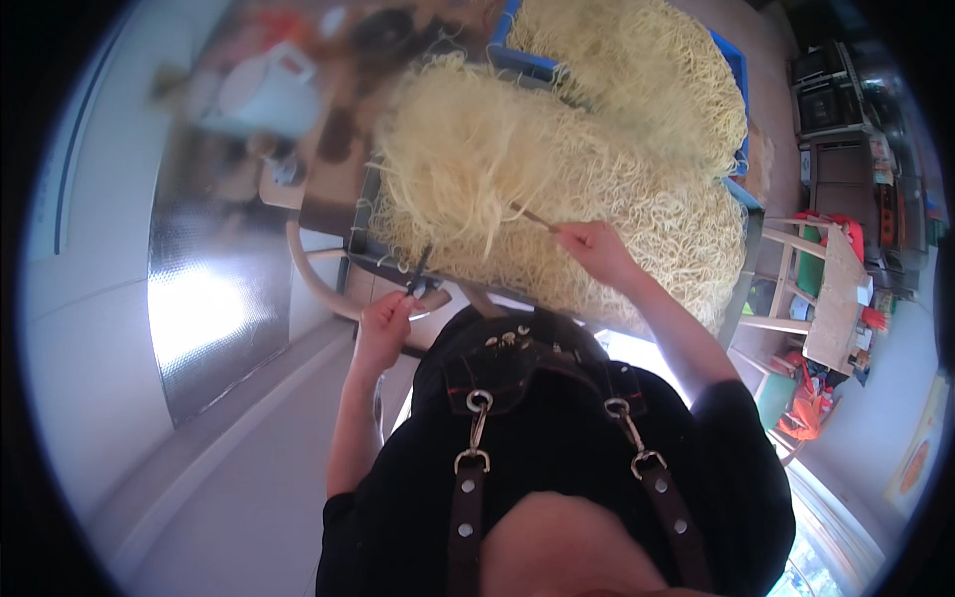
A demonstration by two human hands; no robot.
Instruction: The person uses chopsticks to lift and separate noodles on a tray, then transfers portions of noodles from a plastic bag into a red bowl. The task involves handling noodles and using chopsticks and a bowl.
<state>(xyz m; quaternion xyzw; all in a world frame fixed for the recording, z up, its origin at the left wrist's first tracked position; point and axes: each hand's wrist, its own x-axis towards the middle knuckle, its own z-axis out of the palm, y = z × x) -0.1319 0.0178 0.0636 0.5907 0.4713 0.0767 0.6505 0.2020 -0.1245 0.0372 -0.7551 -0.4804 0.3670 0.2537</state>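
Note:
A broad heap of pale yellow noodles [597, 179] fills a large dark-rimmed tray in front of me. My left hand [386, 328] grips a dark, thin stick-like tool [421, 269] whose tip reaches the noodles over the near left rim. My right hand [599, 252] is closed around a brown stick [531, 217], its far end among the noodles. Loose strands are raised in a blurred clump [462, 164] between and beyond the two tips. Which stick bears the clump cannot be told.
Beyond the tray stands a blue crate [735, 67] heaped with more noodles. A blurred white pitcher [272, 89] is at the upper left, near a curved wooden chair part [306, 272]. Wooden shelving [828, 298] with assorted goods stands at the right.

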